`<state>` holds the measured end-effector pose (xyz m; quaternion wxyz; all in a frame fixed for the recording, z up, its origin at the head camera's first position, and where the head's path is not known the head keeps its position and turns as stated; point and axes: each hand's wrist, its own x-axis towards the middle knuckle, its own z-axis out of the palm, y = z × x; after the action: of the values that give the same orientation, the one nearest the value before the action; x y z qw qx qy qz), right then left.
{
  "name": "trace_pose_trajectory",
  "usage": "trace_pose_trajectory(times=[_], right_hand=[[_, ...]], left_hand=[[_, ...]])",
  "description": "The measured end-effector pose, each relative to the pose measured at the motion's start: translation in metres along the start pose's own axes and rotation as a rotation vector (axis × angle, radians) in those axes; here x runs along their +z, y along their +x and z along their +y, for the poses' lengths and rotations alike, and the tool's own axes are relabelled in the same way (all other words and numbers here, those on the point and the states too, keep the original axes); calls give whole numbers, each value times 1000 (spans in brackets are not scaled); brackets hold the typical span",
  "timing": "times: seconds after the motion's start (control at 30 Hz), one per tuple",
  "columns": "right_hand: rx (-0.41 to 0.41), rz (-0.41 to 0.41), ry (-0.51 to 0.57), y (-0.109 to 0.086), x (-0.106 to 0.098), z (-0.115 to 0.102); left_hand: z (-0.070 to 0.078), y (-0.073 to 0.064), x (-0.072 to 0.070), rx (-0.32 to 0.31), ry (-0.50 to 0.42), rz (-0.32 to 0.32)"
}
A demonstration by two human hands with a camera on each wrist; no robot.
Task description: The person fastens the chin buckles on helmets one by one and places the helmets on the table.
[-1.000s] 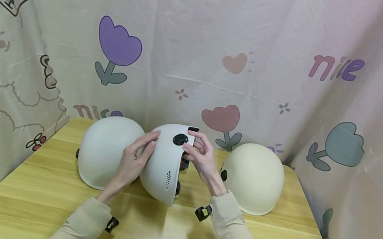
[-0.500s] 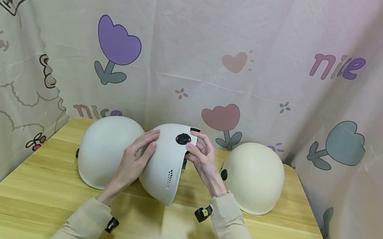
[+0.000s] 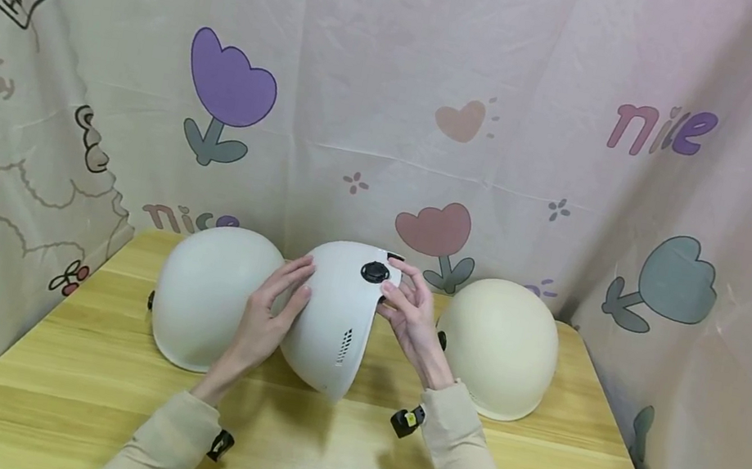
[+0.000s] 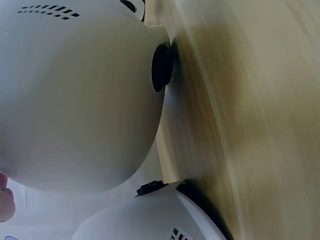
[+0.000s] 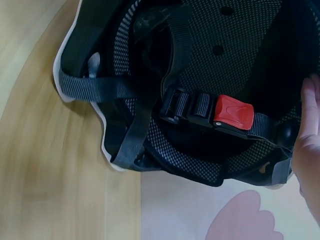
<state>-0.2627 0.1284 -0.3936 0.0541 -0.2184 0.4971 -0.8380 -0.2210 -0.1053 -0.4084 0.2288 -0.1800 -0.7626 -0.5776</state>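
Note:
A white half-shell helmet (image 3: pixel 329 310) is tipped onto its side in the middle, its opening turned to the right. My left hand (image 3: pixel 266 320) rests its outstretched fingers and thumb against the crown; only fingertips show in the left wrist view. At the upper rim, beside a black round knob (image 3: pixel 375 272), my right hand (image 3: pixel 411 311) pinches the shell between thumb and fingers. The right wrist view looks inside the helmet: black lining (image 5: pixel 230 45), dark straps (image 5: pixel 100 89) and a red buckle (image 5: pixel 234 112) on the chin strap.
A second white helmet (image 3: pixel 208 298) stands close on the left, and a cream helmet (image 3: pixel 499 346) on the right, both dome up. They sit on a wooden table (image 3: pixel 277 467). A printed cloth (image 3: pixel 375 60) hangs behind and along the sides.
The helmet has turned so that its knob and rim sit farther right, and its inside is less visible in the head view. My right hand has moved slightly right with the rim.

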Motion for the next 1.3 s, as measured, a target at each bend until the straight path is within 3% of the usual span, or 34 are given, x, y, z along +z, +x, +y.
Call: trace_pose_trajectory(times=[0.43,0.6,0.8,1.1,1.3], right_hand=[[-20,46,-60,-5,-14,-5],[-7,101,-114,-9,-15,-9],[-21,138,-235,-13,-17,-12],[-139,251,-452,-20,-21,-17],[-118,307,-625,-24,-22,-21]], left_hand=[[-7,-5,3,-10,13,-48],[-9,-6,4,-16,9,-69],[-10,-8,4,-31,11,-89],[-9,-9,5,-28,14,-113],[-11,-11,7,-47,15,-133]])
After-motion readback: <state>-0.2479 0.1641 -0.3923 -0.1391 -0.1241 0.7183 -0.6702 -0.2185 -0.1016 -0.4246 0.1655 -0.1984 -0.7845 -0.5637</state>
